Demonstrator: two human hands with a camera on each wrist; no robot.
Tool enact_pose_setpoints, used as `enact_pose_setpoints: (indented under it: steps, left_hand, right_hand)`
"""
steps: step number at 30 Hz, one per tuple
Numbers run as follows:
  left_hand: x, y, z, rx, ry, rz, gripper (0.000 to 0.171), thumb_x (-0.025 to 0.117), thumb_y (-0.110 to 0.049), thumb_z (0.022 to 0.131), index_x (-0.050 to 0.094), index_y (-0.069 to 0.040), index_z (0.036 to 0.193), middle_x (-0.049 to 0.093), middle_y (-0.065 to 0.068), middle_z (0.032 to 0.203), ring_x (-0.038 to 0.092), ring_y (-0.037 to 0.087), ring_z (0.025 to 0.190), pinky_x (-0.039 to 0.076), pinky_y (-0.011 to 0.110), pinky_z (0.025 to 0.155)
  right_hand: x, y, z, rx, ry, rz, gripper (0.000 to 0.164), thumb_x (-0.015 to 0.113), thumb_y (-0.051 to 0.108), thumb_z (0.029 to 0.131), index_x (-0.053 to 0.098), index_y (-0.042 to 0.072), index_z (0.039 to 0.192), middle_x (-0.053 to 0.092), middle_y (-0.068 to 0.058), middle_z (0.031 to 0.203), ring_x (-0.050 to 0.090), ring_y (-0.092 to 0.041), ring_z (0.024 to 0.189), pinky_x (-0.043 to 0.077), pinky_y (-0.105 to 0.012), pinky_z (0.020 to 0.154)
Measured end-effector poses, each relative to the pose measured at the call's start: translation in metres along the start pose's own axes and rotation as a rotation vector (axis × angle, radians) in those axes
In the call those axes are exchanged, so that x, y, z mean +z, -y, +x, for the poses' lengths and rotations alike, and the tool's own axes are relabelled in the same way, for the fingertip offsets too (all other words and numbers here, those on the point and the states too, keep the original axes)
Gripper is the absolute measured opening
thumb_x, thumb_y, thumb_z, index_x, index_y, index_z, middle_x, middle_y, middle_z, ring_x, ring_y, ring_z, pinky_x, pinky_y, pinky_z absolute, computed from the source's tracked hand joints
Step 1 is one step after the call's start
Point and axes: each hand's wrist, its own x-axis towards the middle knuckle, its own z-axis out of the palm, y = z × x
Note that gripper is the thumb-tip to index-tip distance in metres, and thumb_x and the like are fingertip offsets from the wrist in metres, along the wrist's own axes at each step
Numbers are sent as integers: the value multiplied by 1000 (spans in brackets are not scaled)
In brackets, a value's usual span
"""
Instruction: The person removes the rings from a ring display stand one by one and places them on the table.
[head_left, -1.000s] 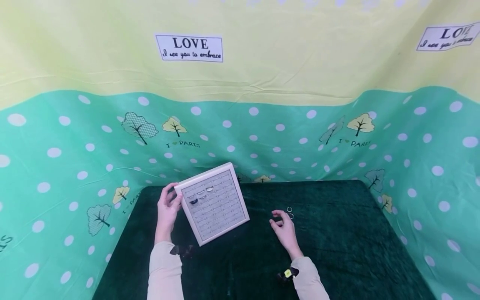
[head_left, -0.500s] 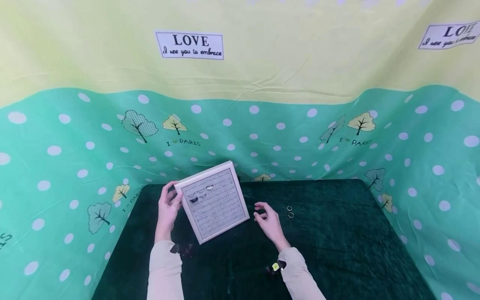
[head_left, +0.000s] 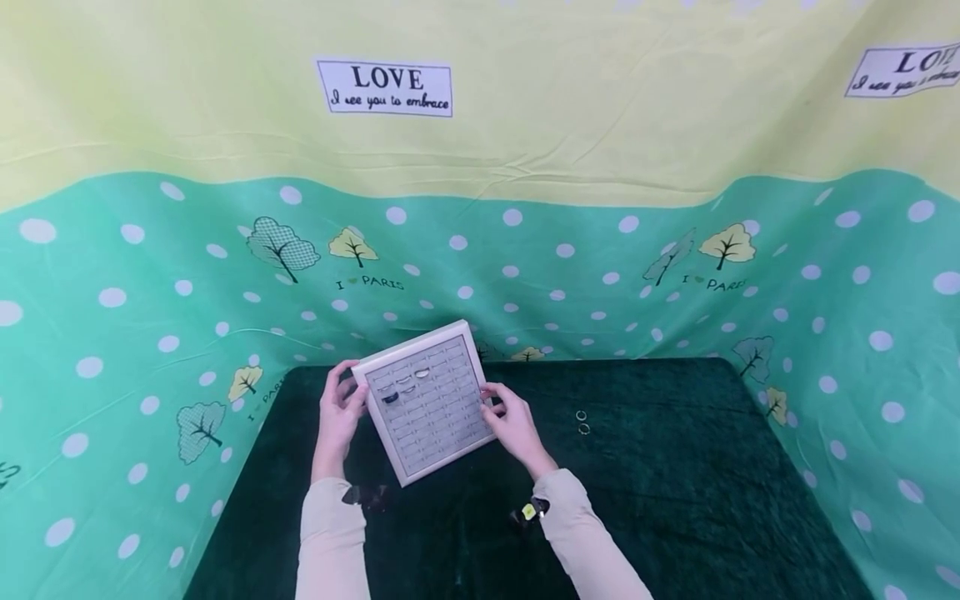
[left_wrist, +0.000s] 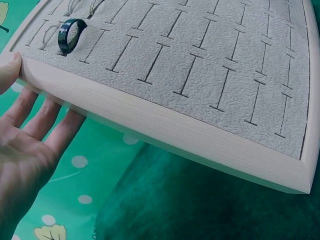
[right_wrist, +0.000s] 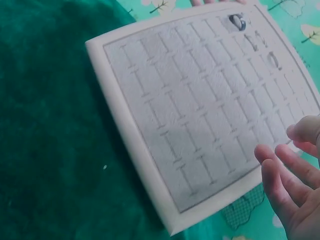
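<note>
A square ring display tray with a pale wooden frame and grey slotted padding is held tilted up. My left hand grips its upper left edge, thumb on the frame and fingers underneath. A dark ring sits in a slot near that hand, and several silver rings, one of them a silver ring, sit close by. My right hand is at the tray's right edge, thumb and fingers bent over the padding; I cannot tell whether something small is between them.
Two loose rings, an upper ring and a lower ring, lie on the dark green cloth right of the tray. A green and yellow printed curtain surrounds the table at the back and sides.
My right hand has moved left from beside the two loose rings to the tray's right edge. My left hand keeps its grip, and the tray stays nearly still.
</note>
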Motion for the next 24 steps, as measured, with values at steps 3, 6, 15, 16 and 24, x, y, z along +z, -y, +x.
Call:
enact_pose_setpoints:
  steps: [3, 6, 15, 16, 24]
  left_hand:
    - [-1, 0, 0, 6, 5, -3, 43, 52, -6, 99, 40, -13, 140, 54, 22, 124, 64, 13, 91, 53, 27, 72]
    - [0, 0, 0, 9, 6, -4, 43, 52, -6, 99, 40, -13, 140, 55, 21, 123, 65, 14, 91, 53, 27, 72]
    - [-2, 2, 1, 7, 21, -28, 44, 52, -7, 99, 39, -13, 141, 54, 19, 123, 65, 13, 92, 53, 31, 73]
    - [-2, 2, 1, 8, 23, -29, 44, 52, -7, 99, 39, -13, 141, 54, 20, 124, 65, 13, 92, 53, 31, 73]
    - [-3, 2, 1, 8, 29, -39, 43, 53, -8, 99, 39, -12, 141, 54, 23, 125, 65, 13, 91, 53, 33, 74]
  right_hand:
    - [4, 8, 5, -13, 21, 4, 33, 61, 10, 95, 58, 8, 128, 62, -8, 119, 64, -17, 85, 54, -35, 75]
    - [8, 16, 12, -46, 36, 6, 32, 60, 10, 96, 58, 8, 128, 62, -8, 120, 64, -17, 86, 54, -34, 75]
    - [22, 33, 28, -109, 61, 21, 32, 62, 9, 95, 60, 7, 127, 62, -8, 120, 64, -16, 87, 53, -31, 75]
    - [23, 36, 30, -113, 65, 21, 31, 62, 9, 95, 60, 7, 126, 62, -8, 119, 64, -17, 87, 53, -31, 75]
    - [35, 47, 40, -112, 104, -6, 30, 61, 11, 96, 61, 9, 126, 61, -6, 122, 63, -14, 87, 52, -29, 77]
